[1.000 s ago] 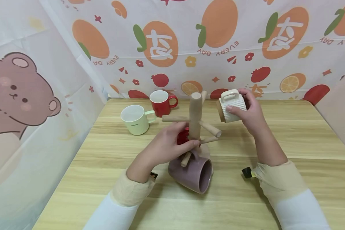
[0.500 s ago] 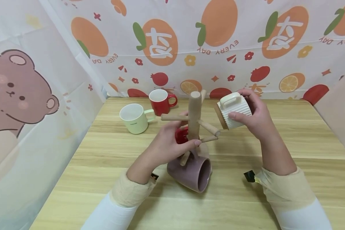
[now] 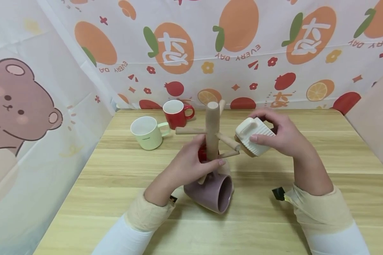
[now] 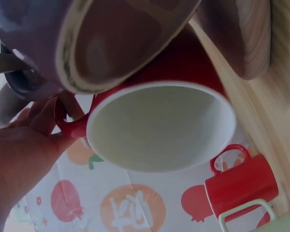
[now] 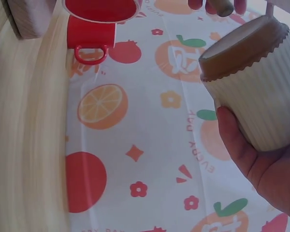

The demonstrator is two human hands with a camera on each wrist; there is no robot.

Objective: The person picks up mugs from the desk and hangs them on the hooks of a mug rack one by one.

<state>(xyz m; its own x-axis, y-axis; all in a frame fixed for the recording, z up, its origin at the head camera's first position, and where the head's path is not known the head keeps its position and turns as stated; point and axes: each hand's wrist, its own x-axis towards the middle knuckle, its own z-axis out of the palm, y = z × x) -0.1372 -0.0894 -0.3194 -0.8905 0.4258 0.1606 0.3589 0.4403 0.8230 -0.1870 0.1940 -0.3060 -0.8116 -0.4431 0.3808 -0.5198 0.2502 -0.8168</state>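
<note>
My left hand (image 3: 189, 161) grips the wooden post of a mug tree (image 3: 212, 131), with the thumb across its near side. A purple mug (image 3: 205, 193) hangs sideways on a low peg just below that hand. Behind the post hangs a red mug (image 4: 188, 63); its white inside faces the left wrist camera. Right of the tree, my right hand (image 3: 284, 134) holds a white ribbed mug (image 3: 261, 127) by its body, tilted, thumb on the ribs. The mug's handle (image 3: 246, 126) points up and left, close to a peg tip (image 3: 236, 146). A brown band (image 5: 241, 54) rings one end.
A light green mug (image 3: 151, 138) and another red mug (image 3: 175, 119) stand upright at the back left of the wooden table (image 3: 115, 198). Pegs stick out from the post on several sides. A fruit-print cloth (image 3: 178, 46) hangs behind the table.
The white mug has come down and left toward the tree's right-hand pegs, and its handle has tipped further left. My left hand keeps its grip on the post.
</note>
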